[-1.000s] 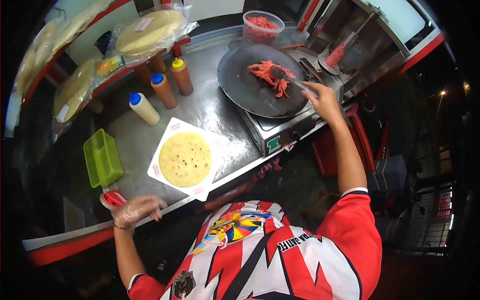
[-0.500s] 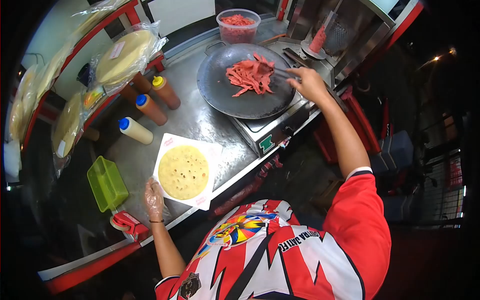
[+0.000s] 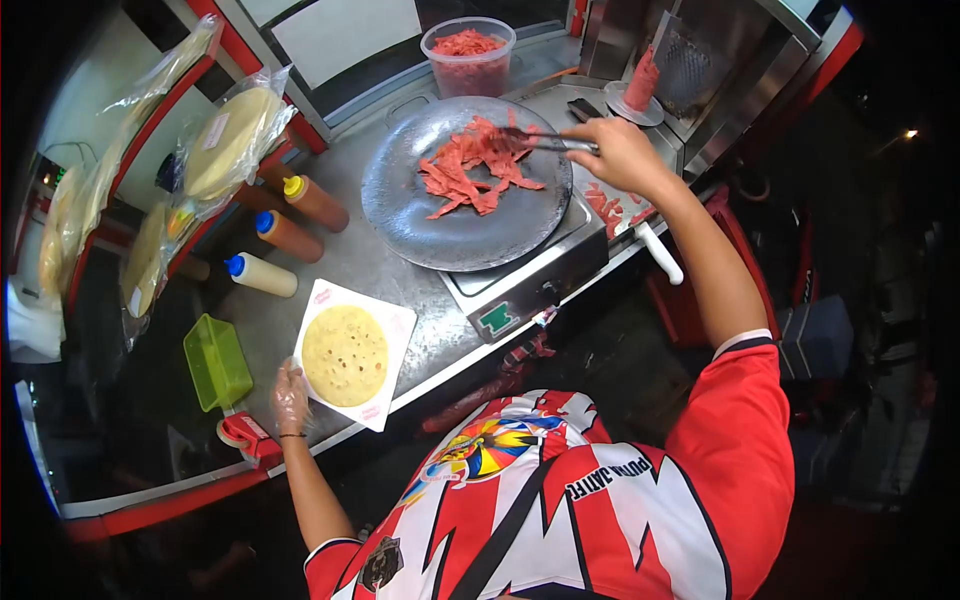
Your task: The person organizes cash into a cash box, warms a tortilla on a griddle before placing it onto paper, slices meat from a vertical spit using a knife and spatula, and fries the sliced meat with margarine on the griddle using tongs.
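My right hand [image 3: 620, 155] is closed around tongs [image 3: 555, 142], whose tips reach into a heap of reddish meat strips [image 3: 465, 180]. The strips lie on a round dark griddle [image 3: 400, 215] over a metal stove [image 3: 530, 300]. In a clear plastic glove, my left hand [image 3: 290, 400] has its fingers curled at the left edge of a white paper sheet [image 3: 375, 412]. A round yellowish flatbread [image 3: 345, 355] with brown spots lies flat on that paper near the counter's front edge.
Three squeeze bottles [image 3: 290, 238] stand left of the griddle. Behind it is a tub of red meat [image 3: 468, 70]. A white-handled knife [image 3: 660, 255] juts past the right edge, near the vertical meat spit [image 3: 640, 80]. A green basket [image 3: 217, 365] and bagged flatbreads [image 3: 230, 145] are at left.
The tongs have moved away from my body across the griddle, spreading the meat strips. My view has shifted, uncovering the knife and meat scraps at right. My left hand stays by the paper.
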Available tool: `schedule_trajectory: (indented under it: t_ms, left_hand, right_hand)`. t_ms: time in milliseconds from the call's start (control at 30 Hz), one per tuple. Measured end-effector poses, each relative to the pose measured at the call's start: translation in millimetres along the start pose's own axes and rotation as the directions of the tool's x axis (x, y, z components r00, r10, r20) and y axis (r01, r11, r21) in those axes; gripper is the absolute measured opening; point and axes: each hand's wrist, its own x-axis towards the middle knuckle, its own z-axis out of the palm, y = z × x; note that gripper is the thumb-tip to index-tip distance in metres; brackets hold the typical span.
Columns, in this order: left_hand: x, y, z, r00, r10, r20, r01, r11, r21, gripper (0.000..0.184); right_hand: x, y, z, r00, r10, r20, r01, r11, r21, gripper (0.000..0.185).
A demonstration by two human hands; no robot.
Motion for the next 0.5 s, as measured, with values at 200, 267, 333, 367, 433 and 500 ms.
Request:
schedule_trajectory:
  t_ms: [200,267,333,367,433,500]
  left_hand:
    - [0,15,-6,0.997,-0.067,0.031,0.066,0.997,0.033,0.043]
    - [1,16,-5,0.997,-0.078,0.026,0.077,0.997,0.028,0.046]
    - [6,17,-5,0.994,-0.106,0.033,0.104,0.994,0.036,0.049]
    - [6,25,-7,0.990,-0.134,0.043,0.132,0.990,0.043,0.051]
    - [4,34,-10,0.985,-0.162,0.066,0.158,0.986,0.055,0.054]
    - [5,34,-12,0.985,-0.160,0.070,0.157,0.986,0.049,0.056]
  right_hand:
    - [4,12,18,0.998,-0.064,0.024,0.063,0.997,0.048,0.039]
    - [10,28,16,0.999,-0.040,0.025,0.039,0.999,0.036,0.039]
    - [11,36,20,0.997,-0.073,0.010,0.073,0.996,0.045,0.041]
    - [9,35,9,0.995,-0.094,0.016,0.093,0.994,0.057,0.041]
    - [0,46,-14,0.997,-0.082,0.002,0.081,0.987,0.135,0.043]
    - [-19,70,-44,0.999,0.018,-0.037,-0.013,0.991,0.135,0.046]
